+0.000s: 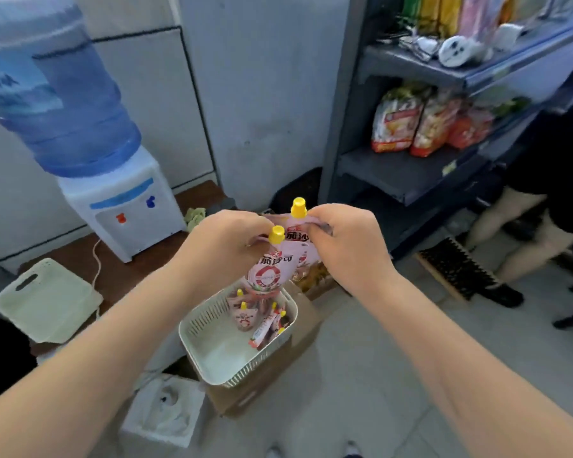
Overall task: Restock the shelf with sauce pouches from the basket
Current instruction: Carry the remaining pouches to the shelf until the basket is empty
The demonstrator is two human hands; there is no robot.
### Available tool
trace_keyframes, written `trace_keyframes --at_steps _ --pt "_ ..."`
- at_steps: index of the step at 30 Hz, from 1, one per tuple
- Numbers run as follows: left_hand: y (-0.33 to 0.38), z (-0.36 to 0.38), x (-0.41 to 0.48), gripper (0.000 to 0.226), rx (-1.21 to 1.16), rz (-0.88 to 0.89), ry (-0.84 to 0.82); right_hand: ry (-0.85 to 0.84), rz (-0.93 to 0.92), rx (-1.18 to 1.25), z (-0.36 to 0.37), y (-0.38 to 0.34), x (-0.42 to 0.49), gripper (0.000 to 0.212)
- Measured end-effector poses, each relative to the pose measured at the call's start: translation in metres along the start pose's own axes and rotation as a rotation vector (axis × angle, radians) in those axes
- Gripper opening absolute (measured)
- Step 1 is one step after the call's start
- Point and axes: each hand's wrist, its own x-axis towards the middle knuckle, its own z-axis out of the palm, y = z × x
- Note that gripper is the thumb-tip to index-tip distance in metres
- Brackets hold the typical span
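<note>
Two pink sauce pouches with yellow caps hang above the white basket [212, 361]. My left hand [225, 239] grips the nearer pouch [268, 272] by its top. My right hand [348, 239] grips the farther pouch [303, 226] at its top corner. Several more pouches [262, 320] lie in the basket's far right corner. The basket rests on a cardboard box [298, 352] on the floor. The dark metal shelf [407, 180] stands to the right, its middle board bare at the front with snack bags [420, 123] behind.
A water dispenser [123, 206] with a blue bottle stands on a low brown table at left. A white lid [43, 299] lies beside it. Another person's legs [523, 239] and a brush [457, 266] are at the right by the shelf. A white foam box [166, 411] sits below.
</note>
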Motion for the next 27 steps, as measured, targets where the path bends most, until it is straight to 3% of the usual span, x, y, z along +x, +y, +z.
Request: trace_keyframes --at_steps 7,13,22,27 --pt "0.158 0.045 0.071 0.019 -0.119 0.256 -0.068 0.284 0.199 -0.206 -0.155 0.052 -0.067 0.015" --pt "0.345 0.121 0.116 0.013 -0.152 0.505 -0.212 0.498 0.464 -0.351 -0.301 0.107 -0.177 0.016" --pt "0.648 0.239 0.085 0.006 -0.425 0.836 -0.442 0.72 0.754 -0.692 -0.525 0.149 -0.388 0.02" --pt "0.784 0.289 0.069 0.011 -0.541 1.049 -0.554 0.845 0.909 -0.802 -0.619 0.15 -0.489 0.011"
